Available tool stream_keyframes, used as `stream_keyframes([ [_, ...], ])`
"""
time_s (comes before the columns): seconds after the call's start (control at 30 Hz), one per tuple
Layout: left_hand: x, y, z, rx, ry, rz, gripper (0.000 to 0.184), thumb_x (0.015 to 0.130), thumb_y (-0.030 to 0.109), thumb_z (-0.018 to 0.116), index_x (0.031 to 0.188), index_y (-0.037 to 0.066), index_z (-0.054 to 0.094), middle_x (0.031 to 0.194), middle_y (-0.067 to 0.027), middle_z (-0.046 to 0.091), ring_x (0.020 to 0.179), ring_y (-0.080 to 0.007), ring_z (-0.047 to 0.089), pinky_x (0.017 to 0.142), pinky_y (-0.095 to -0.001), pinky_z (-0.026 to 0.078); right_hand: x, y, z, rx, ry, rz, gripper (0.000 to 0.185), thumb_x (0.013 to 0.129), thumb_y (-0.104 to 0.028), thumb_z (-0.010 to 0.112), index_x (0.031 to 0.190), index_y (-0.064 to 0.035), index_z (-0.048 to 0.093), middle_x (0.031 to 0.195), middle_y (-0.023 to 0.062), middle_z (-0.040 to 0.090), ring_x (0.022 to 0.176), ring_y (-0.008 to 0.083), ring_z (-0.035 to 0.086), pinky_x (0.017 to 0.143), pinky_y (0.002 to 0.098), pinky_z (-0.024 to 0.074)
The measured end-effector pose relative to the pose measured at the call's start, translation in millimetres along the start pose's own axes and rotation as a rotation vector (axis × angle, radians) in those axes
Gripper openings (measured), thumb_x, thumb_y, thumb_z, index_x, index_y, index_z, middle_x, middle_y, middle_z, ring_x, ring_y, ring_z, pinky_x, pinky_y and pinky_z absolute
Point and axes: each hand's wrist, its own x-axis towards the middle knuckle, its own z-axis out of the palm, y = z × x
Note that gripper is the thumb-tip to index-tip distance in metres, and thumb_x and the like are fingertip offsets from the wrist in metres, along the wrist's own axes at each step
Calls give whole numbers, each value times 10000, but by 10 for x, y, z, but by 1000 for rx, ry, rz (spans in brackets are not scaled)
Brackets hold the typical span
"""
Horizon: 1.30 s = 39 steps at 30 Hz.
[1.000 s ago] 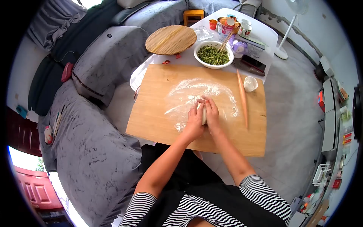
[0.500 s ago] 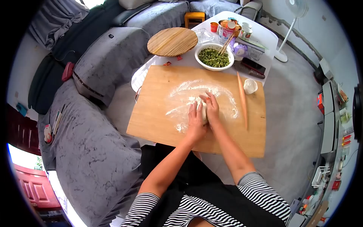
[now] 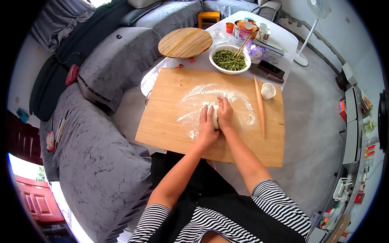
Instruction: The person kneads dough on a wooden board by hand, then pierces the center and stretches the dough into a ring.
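A pale lump of dough (image 3: 216, 114) sits on the wooden board (image 3: 162, 117), squeezed between my two hands. My left hand (image 3: 207, 128) lies along its left side, fingers pointing away from me. On the other side, my right hand (image 3: 225, 113) cups the dough with its fingers held together. The palms' inner sides and part of the dough are hidden. White flour (image 3: 239, 97) is spread in an arc around the hands. To the right lie a tapered rolling pin (image 3: 260, 107) and a small white cup (image 3: 268, 91).
Beyond the board, the white table (image 3: 279, 38) holds a bowl of chopped green filling (image 3: 229, 59) with chopsticks, a round woven lid (image 3: 185, 43), a phone (image 3: 272, 69) and a knife (image 3: 267, 75). A grey-covered sofa (image 3: 97, 162) stands at left.
My right hand's fingers have drawn together and in against the dough. Both hands have shifted slightly left, still pressing the dough between them.
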Motion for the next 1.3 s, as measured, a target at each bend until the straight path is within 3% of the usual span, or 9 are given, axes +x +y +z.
stream_keyframes([
  [0.1, -9, 85, -24, 65, -29, 37, 905, 617, -24, 684, 1409, 41, 250, 1446, -265, 194, 1314, -473, 211, 1087, -500, 231, -208, -160, -84, 593, -56, 300, 284, 986, -172, 383, 1174, -4, 514, 1118, 154, 622, 1068, 236, 563, 924, 323, 432],
  [0.53, -51, 3, -111, -43, -35, -82, 914, 640, -33, 670, 1425, 30, 206, 1478, -227, 140, 1350, -418, 190, 1090, -435, 272, -73, -86, 10, 73, -44, 28, 247, 962, -122, 403, 1118, 0, 550, 1089, 158, 628, 1028, 260, 594, 895, 330, 456],
  [0.63, -15, 44, -111, 11, -32, -58, 920, 633, -28, 677, 1422, 19, 205, 1462, -253, 164, 1332, -443, 207, 1085, -459, 265, -138, -112, 36, 559, -62, 217, 287, 989, -189, 394, 1103, 11, 565, 1082, 141, 638, 1035, 226, 591, 932, 313, 425],
  [0.8, -70, 100, -151, 96, -265, 41, 944, 612, 13, 716, 1417, 30, 224, 1431, -306, 189, 1293, -493, 230, 1072, -503, 250, -492, -230, -126, 463, -2, 333, 318, 993, -217, 385, 1125, 8, 567, 1099, 153, 629, 1030, 224, 590, 927, 306, 425],
  [0.87, -6, 64, -161, 104, -259, 30, 944, 613, 21, 723, 1416, 32, 226, 1435, -299, 190, 1297, -486, 228, 1075, -496, 251, -340, -153, -97, 48, -7, 121, 288, 976, -181, 402, 1117, 2, 573, 1091, 174, 627, 1005, 253, 605, 885, 319, 453],
  [1.0, 72, -50, -116, 32, -66, 14, 955, 613, 33, 739, 1418, 36, 224, 1445, -275, 193, 1309, -457, 233, 1084, -472, 254, -21, 11, 32, -62, 23, -29, 250, 951, -140, 432, 1098, 2, 576, 1079, 185, 628, 988, 284, 614, 861, 345, 471],
  [1.13, -28, -59, -63, 3, -28, -15, 961, 610, 36, 748, 1418, 37, 226, 1450, -261, 194, 1312, -439, 244, 1085, -460, 262, -43, -17, 35, 66, -49, 34, 251, 950, -127, 423, 1099, 15, 566, 1105, 192, 606, 1016, 299, 586, 862, 361, 460],
  [1.2, -5, 0, -42, 28, -70, -44, 970, 593, 23, 749, 1414, 36, 233, 1437, -271, 213, 1302, -452, 256, 1077, -467, 274, -177, -9, 31, 611, -60, 270, 268, 977, -153, 395, 1120, 1, 560, 1153, 152, 596, 1079, 243, 555, 916, 341, 427],
  [1.3, 8, 35, -159, 91, -272, -17, 980, 572, 20, 752, 1408, 25, 241, 1416, -285, 244, 1290, -475, 258, 1070, -475, 282, -437, -147, -106, 512, -38, 329, 284, 992, -172, 364, 1126, -10, 555, 1178, 125, 586, 1120, 211, 524, 944, 327, 405],
])
